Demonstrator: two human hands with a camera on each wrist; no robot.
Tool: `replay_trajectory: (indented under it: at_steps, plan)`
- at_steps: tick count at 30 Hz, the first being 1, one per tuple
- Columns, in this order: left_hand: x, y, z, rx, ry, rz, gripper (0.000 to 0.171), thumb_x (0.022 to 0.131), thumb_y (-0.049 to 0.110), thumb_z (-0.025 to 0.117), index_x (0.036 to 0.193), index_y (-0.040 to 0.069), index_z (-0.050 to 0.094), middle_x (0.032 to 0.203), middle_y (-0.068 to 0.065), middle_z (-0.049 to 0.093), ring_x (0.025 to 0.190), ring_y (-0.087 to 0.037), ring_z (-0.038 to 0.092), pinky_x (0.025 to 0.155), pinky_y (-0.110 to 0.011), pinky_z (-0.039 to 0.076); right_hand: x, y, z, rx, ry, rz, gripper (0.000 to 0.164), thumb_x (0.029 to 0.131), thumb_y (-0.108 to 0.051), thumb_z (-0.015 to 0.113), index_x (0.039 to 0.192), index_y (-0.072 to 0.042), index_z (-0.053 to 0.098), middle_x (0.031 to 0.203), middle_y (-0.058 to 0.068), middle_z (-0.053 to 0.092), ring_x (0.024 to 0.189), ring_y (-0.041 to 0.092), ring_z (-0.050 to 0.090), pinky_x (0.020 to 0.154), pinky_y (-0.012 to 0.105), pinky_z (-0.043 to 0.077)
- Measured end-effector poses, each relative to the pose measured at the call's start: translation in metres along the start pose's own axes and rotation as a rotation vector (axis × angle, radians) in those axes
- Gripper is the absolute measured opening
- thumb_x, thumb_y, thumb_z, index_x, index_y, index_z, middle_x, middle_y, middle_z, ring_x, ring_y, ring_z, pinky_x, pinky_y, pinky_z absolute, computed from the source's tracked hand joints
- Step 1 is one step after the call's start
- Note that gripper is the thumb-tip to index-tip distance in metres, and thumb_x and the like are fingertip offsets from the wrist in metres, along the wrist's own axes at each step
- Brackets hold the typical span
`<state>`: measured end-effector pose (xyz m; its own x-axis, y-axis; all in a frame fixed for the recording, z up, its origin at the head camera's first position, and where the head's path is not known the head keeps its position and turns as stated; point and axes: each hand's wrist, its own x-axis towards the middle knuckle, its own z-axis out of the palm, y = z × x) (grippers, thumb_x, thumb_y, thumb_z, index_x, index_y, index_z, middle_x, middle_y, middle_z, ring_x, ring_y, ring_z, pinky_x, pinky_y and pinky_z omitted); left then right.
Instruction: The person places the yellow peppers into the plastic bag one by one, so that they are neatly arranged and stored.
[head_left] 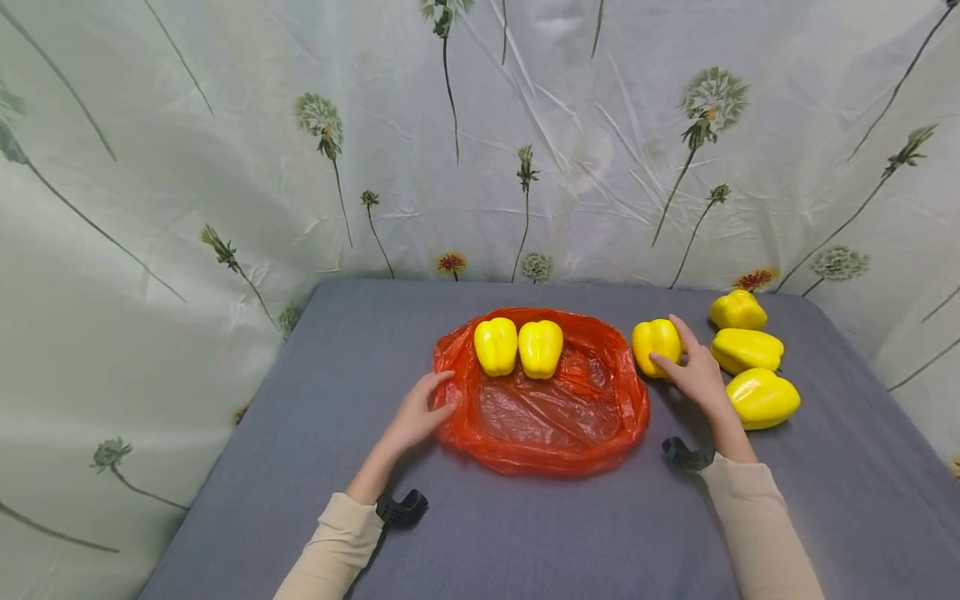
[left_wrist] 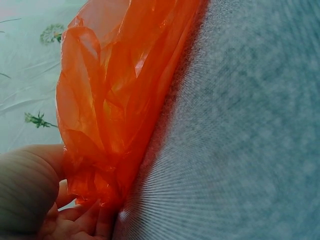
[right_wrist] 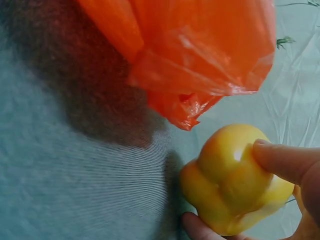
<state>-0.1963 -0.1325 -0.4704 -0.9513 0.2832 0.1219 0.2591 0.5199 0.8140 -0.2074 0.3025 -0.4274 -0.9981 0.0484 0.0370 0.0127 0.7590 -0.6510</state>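
A red plastic bag (head_left: 457, 417) lies spread open on the table, its rim rolled outward. Two yellow bell peppers (head_left: 541, 350) sit side by side in its far part. At the bag's left rim, my left hand (head_left: 417, 410) holds the plastic between thumb and fingers. My right hand (head_left: 697, 372) grips another yellow bell pepper (right_wrist: 235, 180) just right of the bag, thumb on one side and fingers on the other. Whether this pepper touches the table I cannot tell. Three more yellow peppers (head_left: 761, 398) lie in a column to the right of that hand.
A grey cloth covers the table (head_left: 555, 533). Behind it and to the left hangs a pale curtain (head_left: 247, 167) printed with dandelions. Dark bands (head_left: 405, 508) are worn at both wrists.
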Motion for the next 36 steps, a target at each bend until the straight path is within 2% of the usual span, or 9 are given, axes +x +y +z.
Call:
replay_trajectory:
  at_steps: [11,15,17,19,20,22,24,29,36]
  plan:
    - [0.0,0.001,0.0,0.001,0.0,0.011,0.052,0.086,0.014,0.063,0.135,0.005,0.047,0.139,-0.021,0.046,0.131,-0.039,0.042,0.108,-0.057,0.033,-0.006,-0.006,0.002,0.093,0.061,0.058,0.079,0.092,-0.043,0.052,0.152,-0.02,0.007,0.139,0.036,0.036,0.121,0.048,0.038,0.097,0.066,0.03]
    - [-0.001,0.001,-0.001,-0.001,0.0,0.004,0.052,0.087,0.015,0.063,0.135,0.006,0.047,0.139,-0.021,0.046,0.131,-0.039,0.042,0.108,-0.057,0.033,-0.007,-0.01,0.002,0.146,0.072,0.062,0.079,0.092,-0.044,0.052,0.152,-0.022,0.006,0.137,0.035,0.036,0.12,0.046,0.038,0.097,0.064,0.036]
    - [-0.001,0.001,-0.001,-0.006,0.005,0.003,0.051,0.087,0.015,0.063,0.135,0.005,0.047,0.139,-0.021,0.046,0.13,-0.039,0.042,0.108,-0.057,0.033,-0.007,-0.013,0.002,0.168,0.081,0.059,0.078,0.092,-0.043,0.052,0.152,-0.023,0.006,0.135,0.034,0.036,0.119,0.045,0.039,0.093,0.057,0.045]
    - [-0.002,0.002,-0.001,-0.008,0.005,-0.002,0.051,0.086,0.015,0.063,0.135,0.006,0.048,0.139,-0.021,0.046,0.13,-0.039,0.042,0.108,-0.057,0.033,-0.009,-0.016,0.002,0.189,0.095,0.054,0.078,0.092,-0.042,0.053,0.152,-0.023,0.006,0.134,0.034,0.036,0.116,0.044,0.04,0.083,0.04,0.054]
    - [-0.002,0.002,-0.001,-0.008,0.003,-0.002,0.051,0.086,0.015,0.063,0.135,0.006,0.048,0.138,-0.021,0.047,0.13,-0.039,0.042,0.108,-0.057,0.034,-0.009,-0.018,0.002,0.201,0.103,0.052,0.077,0.092,-0.041,0.053,0.152,-0.024,0.007,0.134,0.034,0.036,0.116,0.043,0.04,0.077,0.031,0.054]
    - [-0.002,0.001,-0.001,-0.005,-0.001,-0.004,0.051,0.086,0.015,0.063,0.135,0.006,0.048,0.139,-0.021,0.046,0.13,-0.038,0.042,0.108,-0.057,0.034,-0.011,-0.022,0.001,0.23,0.114,0.049,0.077,0.092,-0.04,0.053,0.152,-0.024,0.007,0.133,0.035,0.035,0.114,0.043,0.04,0.068,0.015,0.049]
    - [-0.001,0.001,-0.001,-0.002,-0.009,-0.008,0.052,0.087,0.015,0.063,0.135,0.007,0.047,0.139,-0.02,0.046,0.131,-0.038,0.042,0.108,-0.056,0.034,-0.012,-0.025,0.001,0.253,0.123,0.046,0.077,0.092,-0.039,0.054,0.152,-0.024,0.007,0.133,0.035,0.034,0.113,0.044,0.041,0.063,0.005,0.041]
    - [-0.001,0.001,-0.001,-0.005,-0.012,-0.013,0.052,0.087,0.015,0.062,0.136,0.007,0.047,0.14,-0.02,0.045,0.131,-0.038,0.041,0.108,-0.057,0.034,-0.016,-0.035,0.001,0.291,0.157,0.02,0.076,0.092,-0.037,0.054,0.151,-0.024,0.008,0.134,0.034,0.033,0.11,0.045,0.046,0.06,0.002,0.041]
    - [-0.001,0.0,-0.001,-0.011,-0.013,-0.01,0.052,0.088,0.017,0.062,0.136,0.009,0.046,0.139,-0.018,0.046,0.13,-0.036,0.043,0.107,-0.056,0.035,-0.02,-0.046,0.002,0.272,0.21,-0.021,0.073,0.092,-0.034,0.055,0.151,-0.024,0.012,0.134,0.031,0.04,0.107,0.044,0.053,0.064,0.002,0.038]
